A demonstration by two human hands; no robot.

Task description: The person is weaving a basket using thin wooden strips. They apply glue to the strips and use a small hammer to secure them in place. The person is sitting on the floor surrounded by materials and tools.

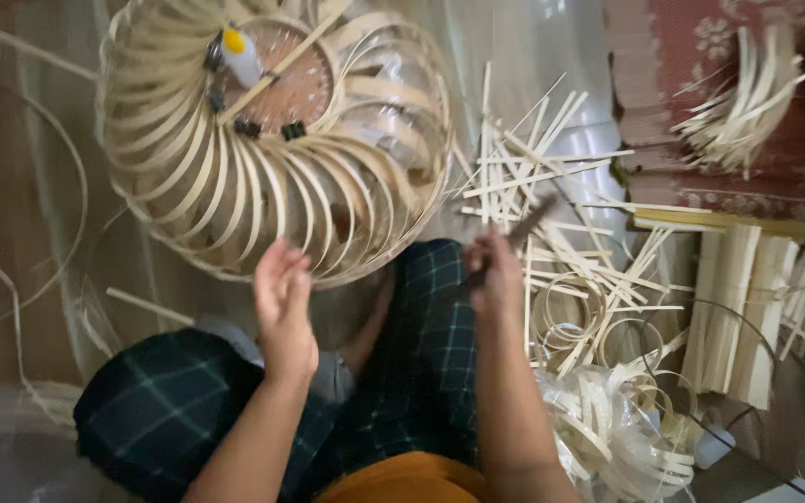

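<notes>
A round lampshade frame (263, 140) woven from curved bamboo strips lies on the floor in front of my crossed legs. A white glue bottle with a yellow cap (239, 56) rests on its wooden hub. My left hand (283, 303) hovers at the near rim of the frame, fingers apart and empty. My right hand (496, 275) is closed around a dark, thin tool (525, 226) that points up and right toward the loose sticks.
Loose bamboo sticks (552, 177) and small bamboo rings (575, 321) are scattered to the right. Bundles of flat strips (733, 307) lie further right, curved strips (747, 98) on a red patterned mat at the top right. A clear plastic sheet covers the floor.
</notes>
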